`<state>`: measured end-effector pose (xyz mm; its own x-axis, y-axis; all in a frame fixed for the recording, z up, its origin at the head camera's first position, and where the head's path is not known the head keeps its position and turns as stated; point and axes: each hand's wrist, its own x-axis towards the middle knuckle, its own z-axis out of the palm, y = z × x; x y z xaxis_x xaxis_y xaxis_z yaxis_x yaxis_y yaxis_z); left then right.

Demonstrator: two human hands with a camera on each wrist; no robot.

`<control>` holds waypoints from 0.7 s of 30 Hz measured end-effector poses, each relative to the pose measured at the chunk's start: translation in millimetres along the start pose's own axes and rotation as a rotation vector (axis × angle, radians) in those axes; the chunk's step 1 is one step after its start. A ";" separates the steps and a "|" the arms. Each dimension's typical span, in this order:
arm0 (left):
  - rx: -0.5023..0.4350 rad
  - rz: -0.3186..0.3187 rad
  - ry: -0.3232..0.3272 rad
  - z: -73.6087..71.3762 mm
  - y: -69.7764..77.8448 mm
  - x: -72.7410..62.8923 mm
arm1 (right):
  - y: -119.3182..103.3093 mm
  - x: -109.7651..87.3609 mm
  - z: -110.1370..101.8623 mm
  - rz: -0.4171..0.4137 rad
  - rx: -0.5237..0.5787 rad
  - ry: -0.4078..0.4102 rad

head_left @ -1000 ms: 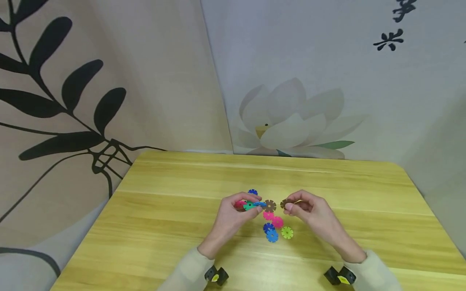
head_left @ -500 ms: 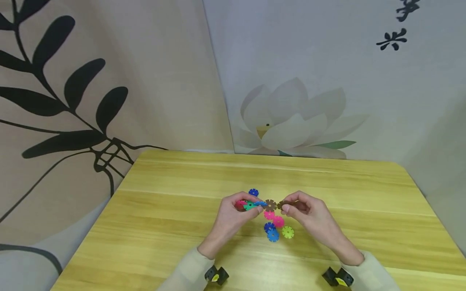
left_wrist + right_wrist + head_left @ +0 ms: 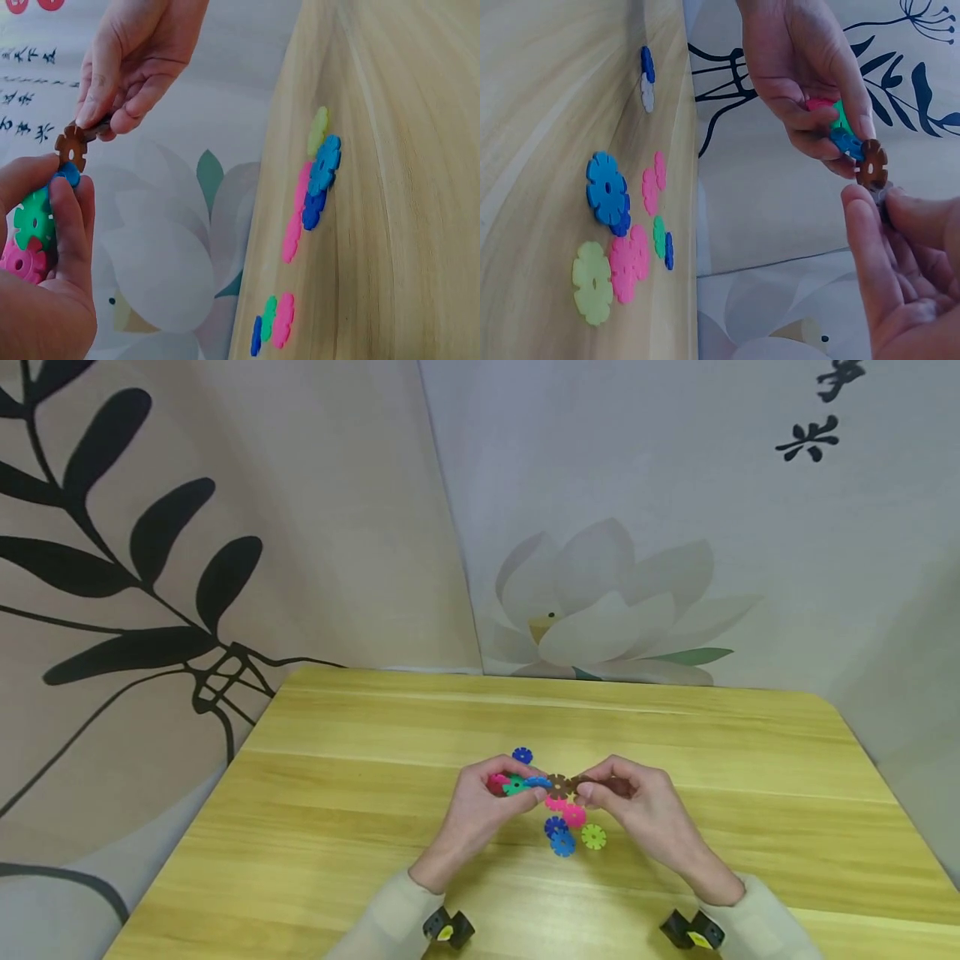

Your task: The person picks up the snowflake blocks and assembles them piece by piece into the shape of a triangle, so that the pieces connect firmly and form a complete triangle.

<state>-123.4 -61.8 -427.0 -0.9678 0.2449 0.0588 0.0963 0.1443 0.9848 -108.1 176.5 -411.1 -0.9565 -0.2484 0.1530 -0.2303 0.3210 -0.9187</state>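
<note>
A disc chain [image 3: 515, 786] is pinched by the left hand [image 3: 483, 797] — a brown disc [image 3: 97, 130], at the chain's end, by the right hand [image 3: 647, 802].

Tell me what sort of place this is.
Probably an indoor craft or play corner: a rectangular, yellowish wood-grain table stands before a pale, cloth-like wall covering printed with dark rounded leaves, and small, colourful, notched plastic-looking discs lie on the table.

Printed backdrop [image 3: 352, 527] and wooden table [image 3: 375, 727] suggest an indoor room.
</note>
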 end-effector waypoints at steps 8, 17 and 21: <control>-0.031 -0.007 0.007 0.5 -0.7 -0.2 | -1.3 1.4 4.1 0.012 0.108 -0.005; 0.074 0.014 -0.051 -8.4 4.0 8.4 | -0.3 5.3 4.5 0.054 0.007 0.004; 0.178 0.027 -0.100 -14.3 8.5 15.2 | 3.8 7.6 5.0 -0.023 -0.168 -0.022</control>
<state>-140.7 -70.5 -415.4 -0.9372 0.3437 0.0598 0.1703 0.3011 0.9382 -115.4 171.3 -415.3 -0.9467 -0.2772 0.1639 -0.2810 0.4625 -0.8409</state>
